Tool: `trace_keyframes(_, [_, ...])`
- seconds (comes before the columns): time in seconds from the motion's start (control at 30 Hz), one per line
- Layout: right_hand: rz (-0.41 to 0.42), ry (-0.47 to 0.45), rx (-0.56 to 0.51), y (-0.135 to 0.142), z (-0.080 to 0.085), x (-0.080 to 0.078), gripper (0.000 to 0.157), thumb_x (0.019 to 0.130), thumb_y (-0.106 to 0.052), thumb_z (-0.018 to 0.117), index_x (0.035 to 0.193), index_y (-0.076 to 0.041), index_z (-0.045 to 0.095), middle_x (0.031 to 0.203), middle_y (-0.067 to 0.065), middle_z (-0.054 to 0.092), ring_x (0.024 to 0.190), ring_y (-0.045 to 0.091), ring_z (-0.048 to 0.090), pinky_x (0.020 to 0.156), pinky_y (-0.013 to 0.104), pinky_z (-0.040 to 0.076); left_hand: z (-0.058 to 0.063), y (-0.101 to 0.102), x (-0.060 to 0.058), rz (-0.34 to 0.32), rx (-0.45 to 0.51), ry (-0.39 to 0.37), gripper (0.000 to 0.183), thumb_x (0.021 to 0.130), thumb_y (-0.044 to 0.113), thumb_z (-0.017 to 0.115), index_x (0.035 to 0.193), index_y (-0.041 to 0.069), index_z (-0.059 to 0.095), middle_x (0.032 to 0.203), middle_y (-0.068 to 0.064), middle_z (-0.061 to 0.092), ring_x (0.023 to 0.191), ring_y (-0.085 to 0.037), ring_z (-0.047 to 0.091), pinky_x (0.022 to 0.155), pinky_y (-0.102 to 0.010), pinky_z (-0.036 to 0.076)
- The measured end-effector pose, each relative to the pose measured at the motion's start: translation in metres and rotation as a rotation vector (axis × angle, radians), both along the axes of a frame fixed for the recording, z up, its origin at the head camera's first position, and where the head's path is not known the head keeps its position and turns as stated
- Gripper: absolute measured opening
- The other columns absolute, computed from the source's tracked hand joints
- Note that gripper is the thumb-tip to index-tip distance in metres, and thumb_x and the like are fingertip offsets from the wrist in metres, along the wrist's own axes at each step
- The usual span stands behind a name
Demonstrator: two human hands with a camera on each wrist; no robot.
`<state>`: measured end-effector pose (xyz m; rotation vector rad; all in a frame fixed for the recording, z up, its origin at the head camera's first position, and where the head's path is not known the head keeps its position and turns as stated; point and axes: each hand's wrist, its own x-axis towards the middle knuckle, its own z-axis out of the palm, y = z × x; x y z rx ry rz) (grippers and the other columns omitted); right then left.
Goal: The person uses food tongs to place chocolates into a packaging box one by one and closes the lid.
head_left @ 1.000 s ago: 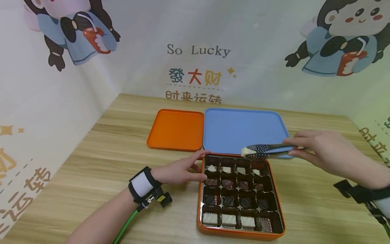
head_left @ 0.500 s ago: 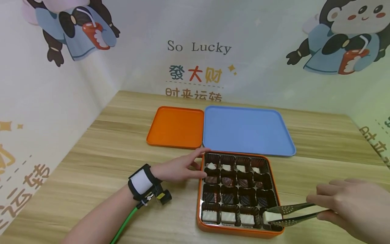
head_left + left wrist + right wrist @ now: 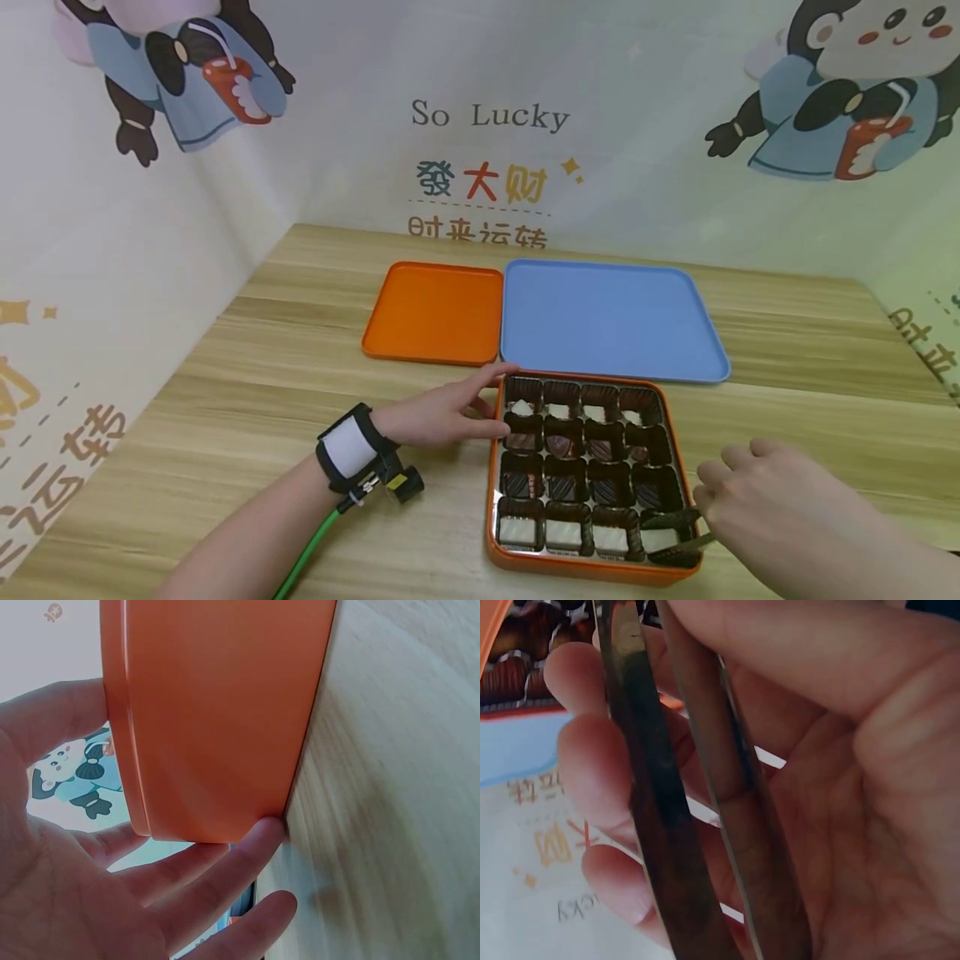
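An orange box [image 3: 592, 575] holds a dark divided insert with chocolates in its compartments. Tongs [image 3: 684, 547] are gripped in my right hand [image 3: 780, 500], at the box's near right corner. Their tips lie on either side of a white chocolate [image 3: 658, 540] in the corner compartment. The right wrist view shows the two metal arms of the tongs [image 3: 660, 772] between thumb and fingers. My left hand [image 3: 446, 412] rests against the box's far left corner, thumb at the left side. In the left wrist view its fingers [image 3: 225, 885] reach along the box's orange wall [image 3: 217, 712].
Behind the box lie an orange tray [image 3: 435, 312] and, to its right, a larger blue tray [image 3: 607, 317]. The wooden table [image 3: 300, 333] meets a printed cloth backdrop [image 3: 637, 167]. A green cable [image 3: 307, 554] runs from the left wrist camera.
My right hand has carried the white chocolate in the tongs from over the box's far edge toward me, down into the near right compartment. My left hand has stayed at the box's corner.
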<state>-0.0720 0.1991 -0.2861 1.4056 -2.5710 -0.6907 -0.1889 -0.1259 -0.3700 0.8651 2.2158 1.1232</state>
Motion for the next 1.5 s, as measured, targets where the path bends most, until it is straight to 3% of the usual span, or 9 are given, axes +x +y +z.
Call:
trace_keyframes(0.33, [-0.037,-0.051,0.067,-0.011,-0.011,-0.002,0.011,0.066,-0.017,0.071,0.067,-0.018,0.06,0.061,-0.006,0.039,0.051,0.011,0.029,0.047,0.025,0.025,0.0,0.001,0.0,0.001,0.001,-0.005,0.073,0.086,0.04,0.058,0.144,0.031,0.013,0.146,-0.007,0.021,0.103,-0.011,0.052,0.075,-0.031,0.045])
trace_keyframes(0.6, [-0.088,-0.102,0.014,0.001,0.0,-0.005,0.02,0.064,-0.029,0.074,0.067,-0.022,0.055,0.063,-0.01,0.032,0.055,0.011,0.032,0.05,0.026,0.03,0.001,0.0,0.001,0.007,0.0,-0.005,0.073,0.087,0.039,0.058,0.144,0.031,0.012,0.147,-0.007,0.021,0.104,-0.012,0.051,0.076,-0.031,0.045])
trace_keyframes(0.83, [-0.271,-0.263,-0.141,0.042,0.027,-0.021,0.028,0.068,-0.048,0.071,0.09,-0.032,0.062,0.069,-0.021,0.032,0.054,-0.003,0.03,0.046,0.025,0.03,0.001,0.0,-0.001,0.0,0.008,0.002,0.074,0.087,0.038,0.057,0.144,0.03,0.012,0.147,-0.007,0.019,0.104,-0.011,0.052,0.075,-0.031,0.045])
trace_keyframes(0.93, [-0.392,-0.299,-0.243,0.054,0.035,-0.037,0.042,0.072,-0.052,0.066,0.104,-0.025,0.064,0.075,-0.023,0.042,0.054,-0.004,0.033,0.045,0.024,0.031,0.001,0.0,0.0,0.001,0.0,0.005,0.073,0.087,0.039,0.058,0.144,0.029,0.012,0.147,-0.007,0.02,0.104,-0.011,0.051,0.076,-0.03,0.045])
trace_keyframes(1.0, [-0.506,-0.319,-0.334,0.056,0.036,-0.051,0.048,0.077,-0.05,0.062,0.111,-0.016,0.062,0.08,-0.016,0.051,0.058,0.0,0.041,0.048,0.025,0.036,0.0,0.0,0.0,0.003,-0.004,0.004,0.073,0.087,0.039,0.058,0.144,0.029,0.013,0.147,-0.007,0.021,0.104,-0.012,0.051,0.077,-0.03,0.045])
trace_keyframes(1.1, [-0.612,-0.33,-0.54,0.058,0.022,-0.076,0.052,0.085,-0.043,0.058,0.117,-0.002,0.055,0.089,0.002,0.06,0.07,0.013,0.054,0.055,0.032,0.044,-0.001,-0.001,0.0,0.001,-0.004,-0.001,0.072,0.087,0.039,0.057,0.144,0.028,0.014,0.146,-0.008,0.022,0.104,-0.012,0.051,0.078,-0.029,0.044])
trace_keyframes(1.2, [-0.63,-0.34,-0.695,0.064,-0.008,-0.101,0.053,0.091,-0.039,0.05,0.12,0.005,0.046,0.096,0.015,0.06,0.078,0.023,0.058,0.059,0.037,0.046,-0.002,-0.001,0.001,0.002,0.001,-0.01,0.072,0.087,0.038,0.057,0.144,0.028,0.014,0.146,-0.009,0.022,0.104,-0.012,0.051,0.078,-0.029,0.045])
trace_keyframes(1.37, [-0.663,-0.324,-0.775,0.071,-0.059,-0.131,0.055,0.094,-0.037,0.046,0.119,0.012,0.039,0.085,0.016,0.057,0.065,0.019,0.05,0.052,0.034,0.039,-0.002,-0.002,0.002,0.006,-0.003,-0.006,0.072,0.087,0.038,0.057,0.144,0.029,0.013,0.146,-0.008,0.022,0.102,-0.01,0.052,0.078,-0.03,0.044])
trace_keyframes(1.5, [-0.671,-0.251,-0.783,0.073,-0.078,-0.142,0.054,0.093,-0.034,0.049,0.115,0.014,0.04,0.087,0.021,0.055,0.066,0.023,0.049,0.055,0.038,0.04,0.0,-0.002,0.0,0.004,-0.005,-0.001,0.072,0.087,0.039,0.057,0.144,0.03,0.013,0.146,-0.008,0.022,0.103,-0.01,0.051,0.077,-0.029,0.045])
